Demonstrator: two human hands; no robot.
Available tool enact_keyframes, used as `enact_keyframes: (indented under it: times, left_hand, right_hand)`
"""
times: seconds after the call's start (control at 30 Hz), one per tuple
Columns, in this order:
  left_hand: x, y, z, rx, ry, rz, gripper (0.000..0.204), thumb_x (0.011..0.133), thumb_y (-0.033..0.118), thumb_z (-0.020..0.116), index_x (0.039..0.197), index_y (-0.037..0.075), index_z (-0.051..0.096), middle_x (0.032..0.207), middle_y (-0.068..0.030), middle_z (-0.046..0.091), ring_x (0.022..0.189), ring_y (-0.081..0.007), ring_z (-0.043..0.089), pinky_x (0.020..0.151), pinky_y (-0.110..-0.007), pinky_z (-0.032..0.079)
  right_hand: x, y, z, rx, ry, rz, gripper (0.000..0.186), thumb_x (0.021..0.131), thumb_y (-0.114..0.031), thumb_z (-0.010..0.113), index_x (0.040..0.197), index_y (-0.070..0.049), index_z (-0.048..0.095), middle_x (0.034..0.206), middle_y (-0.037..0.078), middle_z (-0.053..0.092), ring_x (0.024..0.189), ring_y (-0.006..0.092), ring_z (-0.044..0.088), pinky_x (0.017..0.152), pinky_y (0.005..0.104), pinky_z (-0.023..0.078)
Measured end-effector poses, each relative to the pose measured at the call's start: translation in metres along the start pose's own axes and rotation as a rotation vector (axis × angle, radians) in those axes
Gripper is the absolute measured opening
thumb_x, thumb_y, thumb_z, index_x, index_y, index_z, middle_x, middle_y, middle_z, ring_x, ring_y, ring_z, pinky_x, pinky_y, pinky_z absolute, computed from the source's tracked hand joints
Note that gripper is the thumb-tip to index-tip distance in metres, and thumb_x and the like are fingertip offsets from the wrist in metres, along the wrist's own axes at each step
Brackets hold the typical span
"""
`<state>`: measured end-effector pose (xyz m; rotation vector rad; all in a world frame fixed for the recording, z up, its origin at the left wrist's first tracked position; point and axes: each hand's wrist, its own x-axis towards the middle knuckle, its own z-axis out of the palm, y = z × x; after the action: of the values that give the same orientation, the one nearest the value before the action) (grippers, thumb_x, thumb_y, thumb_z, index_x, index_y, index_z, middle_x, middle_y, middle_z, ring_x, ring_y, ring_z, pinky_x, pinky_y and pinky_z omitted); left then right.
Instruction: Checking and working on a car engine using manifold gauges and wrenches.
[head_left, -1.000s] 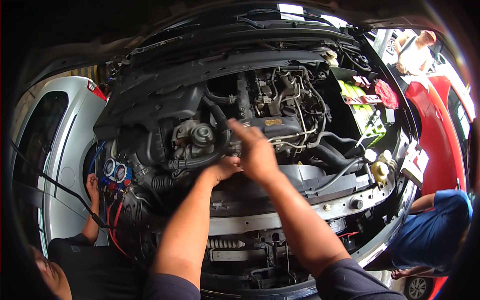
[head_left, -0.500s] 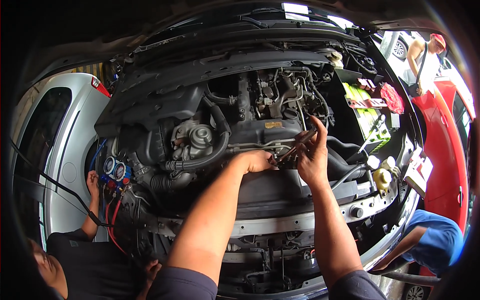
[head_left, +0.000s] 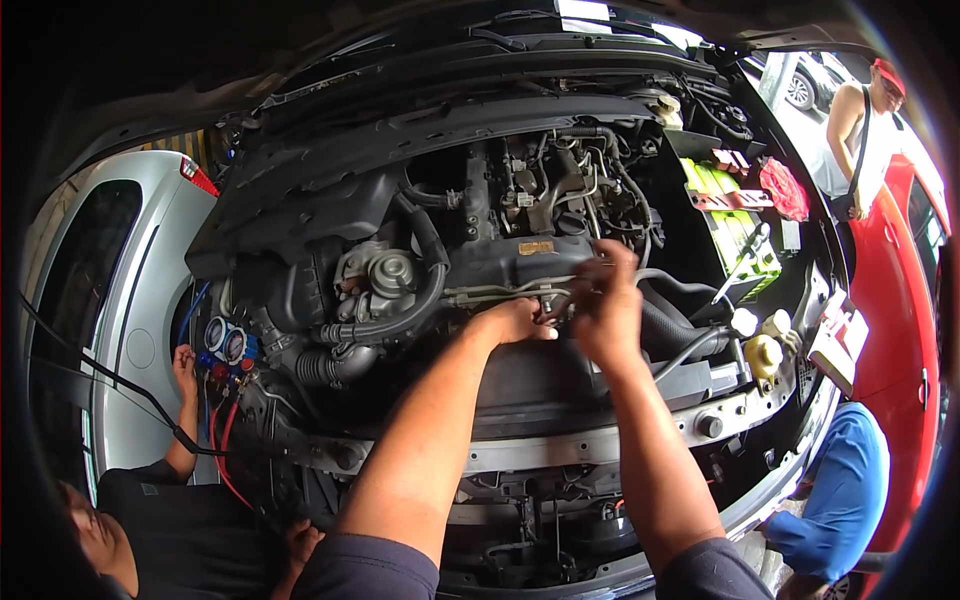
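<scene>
With both the left hand (head_left: 515,322) and the right hand (head_left: 607,305) pinched around a thin metal pipe (head_left: 490,292) at the middle of the engine bay (head_left: 300,180), just in front of the engine (head_left: 520,215), it could be kinked if bent hard, or small fittings dropped below.

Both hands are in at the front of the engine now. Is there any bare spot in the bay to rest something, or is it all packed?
Mostly packed. The flat black cover under both hands, bordered by the front crossmember, is barest. Hoses crowd around the left hand and right hand.
</scene>
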<state>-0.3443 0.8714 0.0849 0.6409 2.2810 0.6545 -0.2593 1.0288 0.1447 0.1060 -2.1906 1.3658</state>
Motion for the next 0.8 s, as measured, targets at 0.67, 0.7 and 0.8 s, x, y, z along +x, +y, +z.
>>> enact_keyframes:
  times: [0.67,0.7,0.8]
  left_hand:
    - [0.028,-0.03,0.016,-0.195,0.03,0.216,0.053,0.076,0.047,0.071,0.106,0.003,0.065,0.105,-0.0165,0.066,0.099,-0.0246,0.062,0.086,-0.036,0.046]
    - [0.031,-0.033,0.015,-0.206,0.038,0.223,0.054,0.075,0.047,0.072,0.105,0.003,0.065,0.105,-0.0166,0.066,0.099,-0.0243,0.062,0.086,-0.036,0.046]
    - [0.029,-0.039,0.016,-0.21,0.044,0.236,0.055,0.074,0.046,0.073,0.105,0.001,0.065,0.104,-0.017,0.066,0.099,-0.0234,0.062,0.086,-0.036,0.046]
  right_hand:
    - [0.004,-0.064,0.094,0.081,-0.453,-0.147,0.068,0.074,-0.037,0.071,0.132,-0.009,0.046,0.107,0.025,0.062,0.107,0.0445,0.055,0.091,0.0476,0.044]
    - [0.003,-0.067,0.095,0.048,-0.493,-0.083,0.068,0.074,-0.037,0.071,0.132,-0.009,0.046,0.107,0.025,0.062,0.107,0.0445,0.055,0.091,0.0476,0.044]
    - [0.008,-0.049,0.075,0.009,-0.185,-0.14,0.045,0.082,-0.02,0.064,0.122,-0.004,0.051,0.099,0.02,0.062,0.095,0.0393,0.059,0.086,0.0416,0.046]
